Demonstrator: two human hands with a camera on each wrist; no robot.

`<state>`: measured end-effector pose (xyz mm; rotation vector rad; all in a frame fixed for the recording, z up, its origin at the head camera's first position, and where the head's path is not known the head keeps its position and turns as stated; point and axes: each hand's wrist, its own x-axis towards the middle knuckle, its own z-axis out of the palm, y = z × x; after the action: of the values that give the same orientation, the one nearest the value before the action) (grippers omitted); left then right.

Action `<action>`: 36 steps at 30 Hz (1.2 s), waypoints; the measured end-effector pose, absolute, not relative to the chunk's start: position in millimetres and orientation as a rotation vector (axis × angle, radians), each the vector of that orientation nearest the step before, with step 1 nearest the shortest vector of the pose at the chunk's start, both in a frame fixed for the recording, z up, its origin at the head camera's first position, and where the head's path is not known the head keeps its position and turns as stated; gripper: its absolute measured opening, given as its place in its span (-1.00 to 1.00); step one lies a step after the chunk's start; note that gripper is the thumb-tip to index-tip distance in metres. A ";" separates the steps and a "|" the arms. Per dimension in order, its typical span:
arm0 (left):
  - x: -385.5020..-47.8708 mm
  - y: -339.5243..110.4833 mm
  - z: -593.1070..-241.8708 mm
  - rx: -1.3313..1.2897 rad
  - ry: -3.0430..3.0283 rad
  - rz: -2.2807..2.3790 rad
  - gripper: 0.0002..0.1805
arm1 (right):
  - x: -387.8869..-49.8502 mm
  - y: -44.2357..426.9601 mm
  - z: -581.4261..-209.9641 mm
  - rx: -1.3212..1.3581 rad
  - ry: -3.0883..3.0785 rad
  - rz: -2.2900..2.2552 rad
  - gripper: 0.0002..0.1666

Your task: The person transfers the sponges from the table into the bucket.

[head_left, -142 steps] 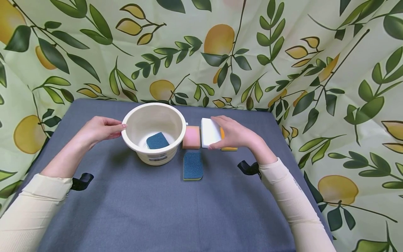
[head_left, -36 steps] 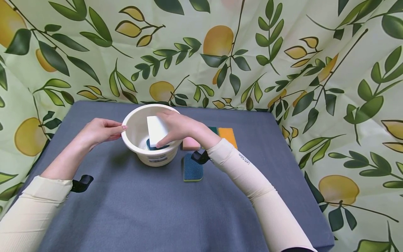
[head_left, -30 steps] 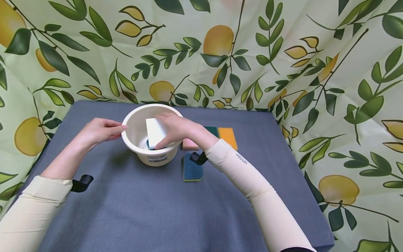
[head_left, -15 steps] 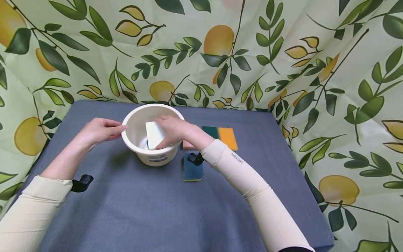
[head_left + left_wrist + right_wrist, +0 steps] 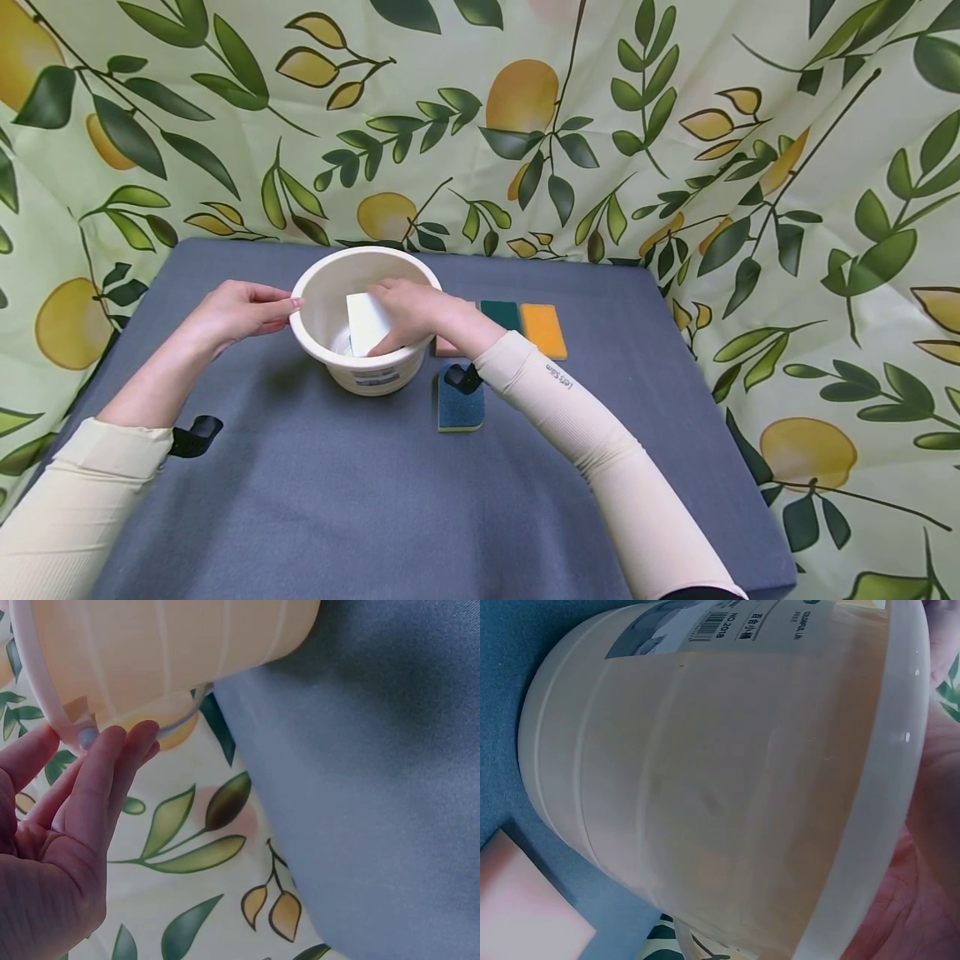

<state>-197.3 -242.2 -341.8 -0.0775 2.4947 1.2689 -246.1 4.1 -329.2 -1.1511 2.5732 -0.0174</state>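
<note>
A cream bucket (image 5: 375,375) stands on the blue-grey cloth. Its left rim is pinched between the thumb and fingers of the left hand (image 5: 243,317); the left wrist view shows that hand (image 5: 67,817) at the rim (image 5: 45,690). Inside the bucket, the right hand (image 5: 412,312) grips a white block (image 5: 366,325) by its right side. The block hides most of the bucket's bottom. In the right wrist view the bucket wall (image 5: 705,772) covers the block and the fingers, and only part of the right hand (image 5: 907,900) shows behind the rim.
Right of the bucket lie a pink sponge (image 5: 448,347), partly behind the right wrist, a dark green sponge (image 5: 500,314) and an orange sponge (image 5: 544,331). A blue sponge (image 5: 461,410) lies nearer the front. Patterned cloth (image 5: 450,125) hangs behind the table.
The right hand has carried the white block from beside the pink sponge leftward into the bucket, then lower. The blue sponge inside is now hidden. The left hand stays at the rim.
</note>
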 end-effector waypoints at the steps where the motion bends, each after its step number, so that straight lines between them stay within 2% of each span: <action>1: -197.2 -242.2 -341.8 -0.075 2.495 1.270 -0.28 | -246.4 3.9 -329.7 -1.154 2.574 -0.010 0.17; 9: -196.8 -241.4 -341.3 -0.071 2.491 1.277 -0.29 | -246.9 6.5 -331.5 -1.133 2.578 -0.029 0.23; 20: -198.6 -242.9 -343.7 -0.071 2.480 1.304 -0.26 | -243.8 23.3 -316.5 -1.080 2.643 -0.150 0.13; 36: -198.5 -243.5 -343.8 -0.050 2.502 1.282 -0.24 | -236.1 77.2 -299.8 -1.036 2.749 -0.465 0.11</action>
<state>-198.5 -243.5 -343.8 -0.0498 2.5021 1.2822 -236.1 77.2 -299.8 -1.0356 2.7485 -0.4654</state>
